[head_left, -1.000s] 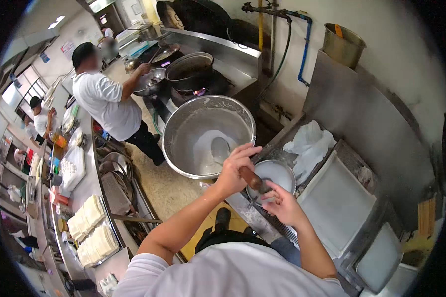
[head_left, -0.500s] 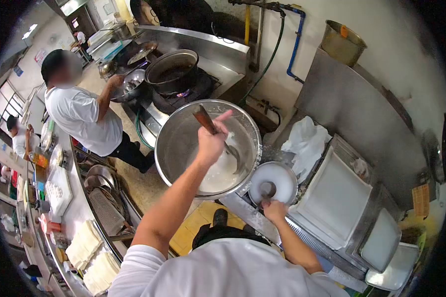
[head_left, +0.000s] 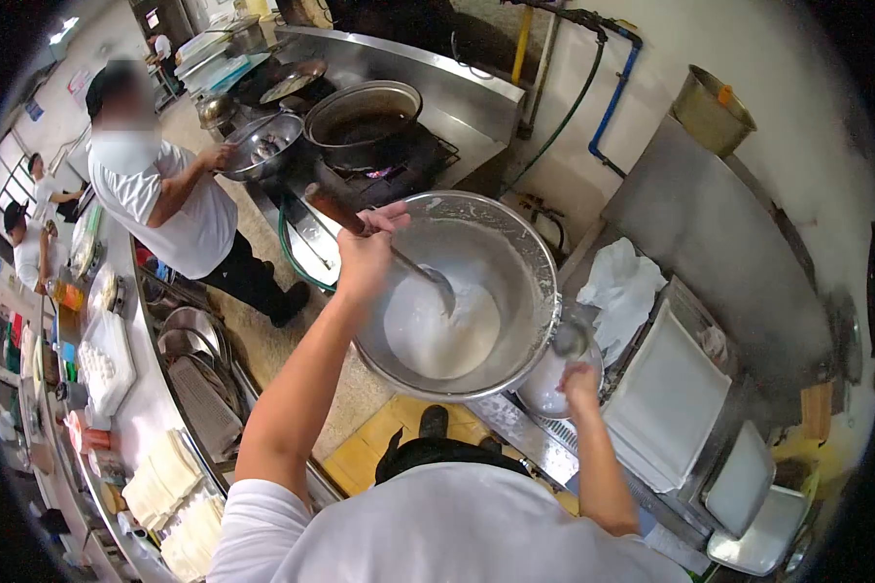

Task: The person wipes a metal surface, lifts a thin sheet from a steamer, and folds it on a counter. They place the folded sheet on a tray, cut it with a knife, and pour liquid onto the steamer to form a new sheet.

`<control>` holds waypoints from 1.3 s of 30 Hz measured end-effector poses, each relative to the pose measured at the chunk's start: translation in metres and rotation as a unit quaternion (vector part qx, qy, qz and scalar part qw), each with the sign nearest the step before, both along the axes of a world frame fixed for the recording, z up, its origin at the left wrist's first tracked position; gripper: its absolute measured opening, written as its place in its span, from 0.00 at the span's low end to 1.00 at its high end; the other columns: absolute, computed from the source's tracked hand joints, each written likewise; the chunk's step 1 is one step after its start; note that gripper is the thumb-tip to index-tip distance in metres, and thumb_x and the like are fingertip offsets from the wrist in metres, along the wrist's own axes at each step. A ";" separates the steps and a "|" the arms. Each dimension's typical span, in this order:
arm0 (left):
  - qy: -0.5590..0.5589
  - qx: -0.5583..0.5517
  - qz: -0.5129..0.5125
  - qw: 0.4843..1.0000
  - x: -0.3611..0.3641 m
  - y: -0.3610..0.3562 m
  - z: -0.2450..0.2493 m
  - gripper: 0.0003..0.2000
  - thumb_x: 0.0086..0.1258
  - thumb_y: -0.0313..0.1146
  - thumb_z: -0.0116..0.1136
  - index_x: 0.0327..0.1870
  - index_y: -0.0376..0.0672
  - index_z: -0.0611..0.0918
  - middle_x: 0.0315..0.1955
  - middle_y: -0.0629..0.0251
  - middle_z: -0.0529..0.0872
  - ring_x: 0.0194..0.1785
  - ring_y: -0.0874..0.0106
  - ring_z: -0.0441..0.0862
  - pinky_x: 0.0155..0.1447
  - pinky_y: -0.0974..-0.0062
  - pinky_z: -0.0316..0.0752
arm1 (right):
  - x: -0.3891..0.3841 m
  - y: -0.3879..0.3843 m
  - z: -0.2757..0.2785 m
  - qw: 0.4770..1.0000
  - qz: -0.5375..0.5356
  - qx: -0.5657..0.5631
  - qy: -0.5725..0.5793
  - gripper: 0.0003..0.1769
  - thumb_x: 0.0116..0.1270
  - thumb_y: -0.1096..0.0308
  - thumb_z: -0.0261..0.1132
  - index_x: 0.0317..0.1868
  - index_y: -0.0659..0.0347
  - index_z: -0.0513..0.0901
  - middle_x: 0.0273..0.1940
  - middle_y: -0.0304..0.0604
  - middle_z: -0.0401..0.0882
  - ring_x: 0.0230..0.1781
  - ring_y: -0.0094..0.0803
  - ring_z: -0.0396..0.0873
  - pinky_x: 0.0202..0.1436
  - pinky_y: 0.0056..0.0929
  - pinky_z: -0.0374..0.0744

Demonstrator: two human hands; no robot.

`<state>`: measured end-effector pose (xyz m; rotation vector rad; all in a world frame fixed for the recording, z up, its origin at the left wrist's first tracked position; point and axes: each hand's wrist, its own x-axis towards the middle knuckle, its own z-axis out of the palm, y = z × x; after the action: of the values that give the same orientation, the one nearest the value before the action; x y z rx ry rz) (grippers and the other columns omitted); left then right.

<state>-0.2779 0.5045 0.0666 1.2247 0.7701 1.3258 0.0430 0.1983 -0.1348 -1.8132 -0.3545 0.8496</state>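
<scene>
My left hand (head_left: 367, 255) grips the wooden handle of a long metal ladle (head_left: 436, 282) over the left side of a large metal pot (head_left: 360, 340). White liquid (head_left: 449, 340) covers the pot's bottom, and the ladle's head is just above or at it. To the right, my right hand (head_left: 579, 382) is closed on the handle of a small scoop (head_left: 570, 340). That scoop is over a smaller bowl (head_left: 544, 391) of white contents beside the pot. The scoop is blurred, and the pot's rim hides part of the bowl.
Flat white trays (head_left: 669, 398) lie on the right, beside a crumpled white cloth (head_left: 620, 291). A co-worker (head_left: 160, 189) holds a pan (head_left: 262, 146) at the stove, near a dark wok (head_left: 365, 117). Dough sheets (head_left: 163, 481) rest on the left counter.
The ladle has moved left across the large pot with my left hand. My right hand and the scoop have risen away from the smaller bowl's middle. The view has shifted, and the co-worker's pan is tilted differently.
</scene>
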 end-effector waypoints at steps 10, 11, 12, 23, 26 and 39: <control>0.089 0.020 -0.079 0.993 -0.057 -0.019 0.002 0.15 0.57 0.04 0.45 0.32 0.38 0.76 0.55 0.45 0.88 0.58 0.61 0.87 0.49 0.74 0.79 | -0.048 0.143 0.237 0.868 0.362 0.028 -0.338 0.08 0.71 0.72 0.62 0.40 0.69 0.83 0.33 0.53 0.84 0.31 0.46 0.83 0.37 0.42 0.82; 0.106 0.021 -0.085 0.990 -0.063 -0.019 0.001 0.15 0.57 0.04 0.46 0.32 0.38 0.76 0.55 0.46 0.88 0.57 0.63 0.87 0.49 0.74 0.79 | -0.054 0.160 0.231 0.802 0.412 0.009 -0.432 0.08 0.70 0.72 0.62 0.41 0.70 0.83 0.35 0.59 0.86 0.33 0.53 0.85 0.39 0.46 0.83; 0.123 0.023 -0.091 0.988 -0.068 -0.020 0.001 0.15 0.57 0.04 0.46 0.32 0.38 0.76 0.54 0.46 0.89 0.57 0.64 0.87 0.49 0.74 0.79 | -0.064 0.176 0.220 0.771 0.436 -0.006 -0.464 0.08 0.67 0.73 0.63 0.39 0.71 0.84 0.37 0.63 0.86 0.38 0.59 0.85 0.42 0.50 0.83; 0.131 0.114 -0.107 0.979 -0.095 -0.062 0.025 0.10 0.67 0.11 0.55 0.41 0.38 0.81 0.52 0.56 0.90 0.56 0.66 0.86 0.62 0.69 0.79 | -0.117 0.273 0.054 0.477 0.581 -0.185 -0.632 0.10 0.65 0.68 0.64 0.40 0.60 0.91 0.42 0.52 0.90 0.43 0.45 0.91 0.44 0.42 0.89; 0.166 0.206 -0.086 0.961 -0.104 -0.062 0.031 0.10 0.66 0.12 0.57 0.42 0.39 0.81 0.50 0.57 0.91 0.56 0.62 0.86 0.67 0.62 0.77 | -0.123 0.267 0.040 0.497 0.597 -0.152 -0.611 0.09 0.63 0.71 0.66 0.40 0.61 0.90 0.42 0.53 0.90 0.43 0.46 0.90 0.44 0.42 0.88; 0.145 0.195 -0.095 0.965 -0.091 -0.055 0.039 0.12 0.64 0.12 0.55 0.41 0.41 0.80 0.50 0.59 0.91 0.54 0.60 0.87 0.64 0.59 0.78 | -0.184 0.213 0.057 0.393 0.766 -0.308 -0.405 0.07 0.59 0.74 0.68 0.34 0.70 0.89 0.34 0.59 0.88 0.39 0.47 0.90 0.40 0.45 0.86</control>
<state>-0.3688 0.4491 0.1061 1.7911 0.5883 1.1849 -0.1411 0.4116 -0.0774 -2.0347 -3.0849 1.1678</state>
